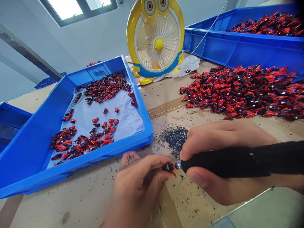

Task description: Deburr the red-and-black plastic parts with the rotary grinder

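Black-red pc (pixel 168 167) pinched in L hand (pixel 139 180); R hand (pixel 217 137) grips black tool (pixel 225 162), tip (pixel 178 165) right by pc. Tip could skid & nick L fingers (pixel 158 160) b/c they're v. close.

The table (pixel 78 193) is brightly lit; the window (pixel 66 9) is bleached white; the view's right corners are darkened.

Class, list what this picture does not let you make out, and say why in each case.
All in the head view:
- Part of the held piece: covered by the left hand.
- Far end of the tool: cut off by the right edge.
- Tool's tip: too small to tell its shape.
- Palm of the right hand: behind the tool.
- Top of the fan: cut off by the top edge.
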`<state>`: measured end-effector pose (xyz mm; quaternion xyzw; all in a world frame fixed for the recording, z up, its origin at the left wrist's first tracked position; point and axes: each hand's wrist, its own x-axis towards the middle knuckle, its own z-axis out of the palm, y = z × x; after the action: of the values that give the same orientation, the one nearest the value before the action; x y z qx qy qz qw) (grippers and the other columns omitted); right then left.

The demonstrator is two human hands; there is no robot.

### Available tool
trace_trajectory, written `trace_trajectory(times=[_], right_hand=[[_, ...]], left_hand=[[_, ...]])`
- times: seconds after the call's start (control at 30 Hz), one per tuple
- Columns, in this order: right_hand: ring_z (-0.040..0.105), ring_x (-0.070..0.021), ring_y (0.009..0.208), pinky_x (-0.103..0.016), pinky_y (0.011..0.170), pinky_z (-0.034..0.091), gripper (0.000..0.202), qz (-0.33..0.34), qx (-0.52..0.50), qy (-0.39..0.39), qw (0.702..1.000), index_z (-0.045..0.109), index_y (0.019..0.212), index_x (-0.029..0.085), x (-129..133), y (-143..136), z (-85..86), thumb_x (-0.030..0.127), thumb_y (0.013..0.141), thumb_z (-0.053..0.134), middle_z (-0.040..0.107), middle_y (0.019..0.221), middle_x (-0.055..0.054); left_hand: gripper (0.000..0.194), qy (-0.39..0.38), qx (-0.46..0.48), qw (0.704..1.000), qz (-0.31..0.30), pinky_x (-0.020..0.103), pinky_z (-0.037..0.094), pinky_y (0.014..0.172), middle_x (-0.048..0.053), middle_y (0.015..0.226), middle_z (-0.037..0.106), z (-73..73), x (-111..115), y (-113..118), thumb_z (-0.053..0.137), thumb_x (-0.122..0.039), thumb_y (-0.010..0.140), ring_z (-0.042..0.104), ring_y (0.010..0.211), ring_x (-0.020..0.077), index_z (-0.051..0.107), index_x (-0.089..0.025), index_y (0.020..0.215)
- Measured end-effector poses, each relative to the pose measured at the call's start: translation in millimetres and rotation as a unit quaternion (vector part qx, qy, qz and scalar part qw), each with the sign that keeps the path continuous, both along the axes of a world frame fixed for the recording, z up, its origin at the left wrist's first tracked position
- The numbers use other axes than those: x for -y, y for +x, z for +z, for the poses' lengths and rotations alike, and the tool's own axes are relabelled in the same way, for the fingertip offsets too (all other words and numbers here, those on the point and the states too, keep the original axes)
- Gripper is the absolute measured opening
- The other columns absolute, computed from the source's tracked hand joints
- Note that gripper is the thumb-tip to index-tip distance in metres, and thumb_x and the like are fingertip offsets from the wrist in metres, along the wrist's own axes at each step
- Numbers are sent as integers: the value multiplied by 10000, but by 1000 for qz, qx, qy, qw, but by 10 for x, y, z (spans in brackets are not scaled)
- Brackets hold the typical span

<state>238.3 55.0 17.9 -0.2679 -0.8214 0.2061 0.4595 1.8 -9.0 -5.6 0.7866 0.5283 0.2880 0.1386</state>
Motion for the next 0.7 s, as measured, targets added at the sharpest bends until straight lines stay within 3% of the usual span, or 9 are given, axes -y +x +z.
trace_trajectory(times=[0.07, 0.2, 0.37, 0.5, 0.57, 0.63, 0.7], right_hand=[[600, -37, 567, -145, 598, 516, 218, -8, 2, 3, 1000, 733, 865, 215, -1, -8, 2, 384, 1002, 721, 665, 674, 71], [626, -20, 548, -140, 517, 470, 155, 32, 80, 17, 996, 731, 949, 234, -38, 57, 40, 362, 931, 817, 710, 710, 90], [695, -58, 605, -190, 574, 514, 225, -21, 89, 8, 996, 742, 955, 301, -28, 115, 57, 522, 953, 784, 758, 747, 93], [639, -48, 521, -188, 488, 472, 169, -23, 62, -11, 998, 738, 884, 263, -12, 77, 92, 410, 931, 805, 729, 681, 86], [627, -48, 512, -177, 500, 503, 188, -15, 19, -21, 999, 727, 859, 243, 2, 67, 99, 384, 980, 759, 714, 666, 69], [644, -59, 537, -170, 522, 539, 258, -20, -35, -21, 999, 724, 885, 249, 25, 78, 92, 434, 1059, 675, 722, 693, 45], [693, -89, 586, -178, 514, 555, 364, -47, -62, -39, 996, 722, 900, 277, 49, 105, 87, 579, 1076, 619, 744, 727, 25]], left_hand=[[302, -4, 5, 1000, 9, 360, 539, 764, -212, 959, 883, 8, 4, -1, 750, -185, 1000, 809, 743, 160, 702, -441, 1153], [296, -5, 8, 1000, 7, 383, 536, 835, -215, 938, 880, 15, 15, 0, 751, -175, 999, 790, 709, 159, 705, -434, 1136], [244, -5, -3, 1000, 12, 391, 528, 877, -202, 926, 882, 20, 14, 8, 762, -221, 1019, 791, 721, 161, 711, -424, 1144], [159, 4, 3, 1000, 2, 389, 530, 858, -153, 898, 885, 28, 2, 0, 772, -266, 1036, 787, 714, 178, 718, -387, 1124], [118, 20, 15, 1000, -10, 388, 524, 812, -123, 882, 880, 38, 9, -3, 760, -298, 1053, 773, 695, 188, 714, -375, 1128], [96, 33, 34, 999, -12, 392, 506, 778, -104, 887, 877, 53, 26, -1, 746, -327, 1068, 759, 688, 195, 704, -374, 1140], [78, 35, 58, 998, -2, 401, 487, 776, -100, 916, 880, 72, 48, 8, 726, -337, 1083, 749, 694, 196, 696, -376, 1143]])
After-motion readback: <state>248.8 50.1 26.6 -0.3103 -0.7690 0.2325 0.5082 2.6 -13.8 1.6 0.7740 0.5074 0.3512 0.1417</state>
